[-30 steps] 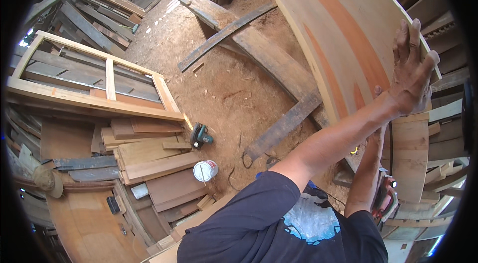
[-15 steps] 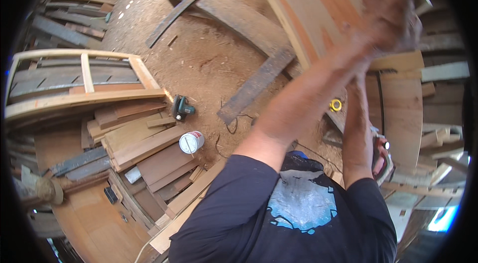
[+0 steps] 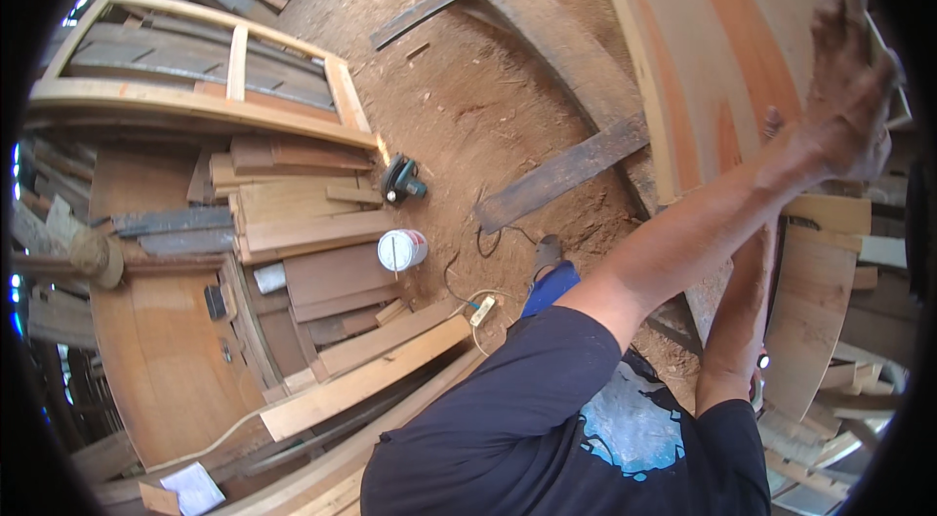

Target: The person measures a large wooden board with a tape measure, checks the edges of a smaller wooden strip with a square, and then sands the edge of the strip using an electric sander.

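Head view: a pale plywood-like panel with orange streaks (image 3: 722, 38) fills the upper right. The left hand (image 3: 853, 111), fingers extended, meets its right edge; the right hand (image 3: 772, 122) is mostly hidden behind the left forearm (image 3: 717, 225), grip impossible to tell. Uneven pushing might unbalance the panel.

Dusty brown floor (image 3: 454, 140) at twelve o'clock — stacked boards (image 3: 337, 272) and bright light slits (image 3: 17, 165) at nine, a wooden panel (image 3: 171, 360) at eight.

White bucket (image 3: 402, 250) beside stacked boards (image 3: 332, 280); green power tool (image 3: 405, 181) near pale wooden frame (image 3: 238, 63).
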The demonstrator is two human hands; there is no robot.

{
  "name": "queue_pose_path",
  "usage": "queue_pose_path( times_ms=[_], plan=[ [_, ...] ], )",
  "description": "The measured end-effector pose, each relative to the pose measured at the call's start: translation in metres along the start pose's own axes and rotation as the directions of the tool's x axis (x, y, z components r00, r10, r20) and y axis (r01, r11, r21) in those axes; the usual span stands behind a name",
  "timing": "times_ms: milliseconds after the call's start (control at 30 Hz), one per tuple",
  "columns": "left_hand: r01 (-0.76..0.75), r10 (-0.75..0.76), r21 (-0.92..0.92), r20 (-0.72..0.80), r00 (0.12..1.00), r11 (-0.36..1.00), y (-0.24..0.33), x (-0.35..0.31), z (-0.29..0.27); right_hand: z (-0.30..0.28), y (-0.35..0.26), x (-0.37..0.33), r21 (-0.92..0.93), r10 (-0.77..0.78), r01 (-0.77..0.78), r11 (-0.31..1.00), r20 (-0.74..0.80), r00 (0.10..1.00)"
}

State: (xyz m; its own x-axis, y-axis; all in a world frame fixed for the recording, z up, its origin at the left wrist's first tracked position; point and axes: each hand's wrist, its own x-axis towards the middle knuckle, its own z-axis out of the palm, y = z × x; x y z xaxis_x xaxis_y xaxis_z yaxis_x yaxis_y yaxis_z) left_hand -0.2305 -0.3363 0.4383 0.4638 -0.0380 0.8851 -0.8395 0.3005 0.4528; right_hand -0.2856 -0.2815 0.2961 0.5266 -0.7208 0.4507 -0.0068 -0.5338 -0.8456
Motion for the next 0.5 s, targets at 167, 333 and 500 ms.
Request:
queue_pose_path(
  times_ms=[167, 333, 500],
  plan=[
    [0.01, -0.007, -0.046, 0.056, 0.998, 0.999, 0.0, 0.001, -0.01, 0.005, 0.005, -0.002, 0.018, 0.013, -0.013, 1.0, 0.018, 1.0],
    [-0.054, 0.048, 0.055, 0.106, 0.993, 0.997, -0.011, -0.011, 0.0, 0.005, 0.006, -0.003, 0.023, 0.012, -0.012, 1.0, 0.03, 0.999],
    [-0.004, 0.024, 0.17, -0.114, 0.993, 0.985, -0.03, -0.007, 0.042, 0.019, -0.003, -0.01, 0.042, -0.002, 0.0, 0.999, 0.056, 0.998]
  ],
)
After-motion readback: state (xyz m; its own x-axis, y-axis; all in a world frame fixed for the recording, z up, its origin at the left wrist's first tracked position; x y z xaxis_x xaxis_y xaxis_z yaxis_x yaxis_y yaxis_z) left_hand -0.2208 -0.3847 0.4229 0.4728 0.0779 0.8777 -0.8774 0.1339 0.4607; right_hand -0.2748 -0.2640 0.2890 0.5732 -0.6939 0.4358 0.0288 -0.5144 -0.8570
